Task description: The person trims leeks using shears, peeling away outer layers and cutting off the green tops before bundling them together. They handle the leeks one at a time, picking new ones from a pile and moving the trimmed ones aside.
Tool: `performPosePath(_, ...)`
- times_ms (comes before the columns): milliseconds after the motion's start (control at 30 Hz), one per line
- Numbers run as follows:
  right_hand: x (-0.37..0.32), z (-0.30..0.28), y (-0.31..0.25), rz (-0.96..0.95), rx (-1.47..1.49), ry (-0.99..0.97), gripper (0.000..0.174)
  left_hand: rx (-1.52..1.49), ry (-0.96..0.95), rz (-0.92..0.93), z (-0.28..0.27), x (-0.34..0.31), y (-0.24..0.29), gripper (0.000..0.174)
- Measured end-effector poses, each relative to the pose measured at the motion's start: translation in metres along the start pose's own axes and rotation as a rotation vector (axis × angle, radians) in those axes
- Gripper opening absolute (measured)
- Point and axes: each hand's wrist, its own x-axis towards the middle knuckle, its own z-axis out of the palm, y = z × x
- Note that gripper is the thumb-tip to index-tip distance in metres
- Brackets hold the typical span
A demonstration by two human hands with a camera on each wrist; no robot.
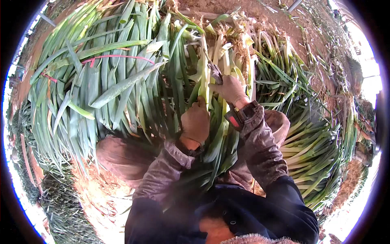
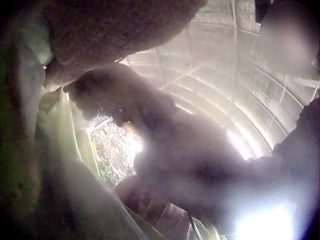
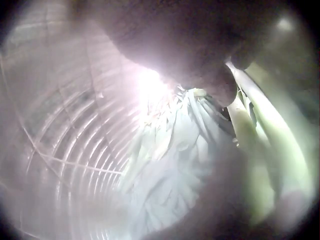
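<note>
My gloved left hand (image 1: 196, 124) grips a leek (image 1: 203, 77) by its pale stalk, fingertips high on the stem. In the left wrist view, a fingertip meets a pale stalk (image 2: 67, 120) near the top left. My gloved right hand (image 1: 233, 90) holds a small dark metal tool (image 1: 216, 73) against the upper stalks; its exact kind cannot be told. More leeks (image 1: 224, 116) run down between my forearms, roots pointing away from me. In the right wrist view, pale stalks (image 3: 277, 130) pass below the blurred right hand (image 3: 190, 45).
A large heap of leeks (image 1: 122, 77), with a red tie (image 1: 118, 56) across it, spreads on the left. Other leeks (image 1: 313, 154) lie fanned on the right. Bare soil (image 1: 101, 191) shows beside my folded legs. A ribbed plastic greenhouse roof (image 3: 75, 150) arches overhead.
</note>
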Motion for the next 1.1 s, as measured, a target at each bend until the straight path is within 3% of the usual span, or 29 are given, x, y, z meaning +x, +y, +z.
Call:
performPosePath(367,0.087,-0.002,0.009,0.120,-0.012,0.031,0.064,-0.079,0.046,0.036,0.000,0.001,-0.002,0.065)
performPosePath(500,0.114,-0.010,0.006,0.012,0.010,-0.013,0.067,-0.048,0.036,0.059,0.000,0.003,-0.001,0.066)
performPosePath(533,0.121,-0.003,0.009,-0.060,0.016,0.083,0.059,-0.062,0.037,0.065,0.001,0.003,-0.003,0.066)
performPosePath(667,0.128,-0.011,0.008,0.054,0.026,-0.085,0.073,-0.138,0.058,0.118,0.000,0.002,-0.007,0.067)
performPosePath(767,0.109,-0.019,0.013,-0.032,0.119,-0.050,0.069,-0.242,-0.003,0.116,-0.004,0.004,-0.011,0.064)
performPosePath(800,0.113,-0.004,0.030,0.051,0.203,0.031,0.062,-0.227,-0.032,0.110,-0.006,0.007,-0.015,0.060)
performPosePath(867,0.095,-0.021,0.022,0.038,0.100,-0.050,0.058,-0.190,-0.093,0.107,-0.009,0.022,-0.029,0.053)
performPosePath(933,0.092,-0.022,0.032,0.048,0.133,-0.079,0.055,-0.277,-0.217,0.022,0.001,0.045,-0.051,0.056)
performPosePath(1000,0.094,-0.016,0.042,-0.138,0.056,-0.039,0.057,-0.391,-0.399,-0.082,0.006,0.076,-0.065,0.068)
performPosePath(1100,0.079,-0.028,0.043,-0.038,0.126,-0.079,0.051,-0.328,-0.418,0.029,0.037,0.112,-0.068,0.073)
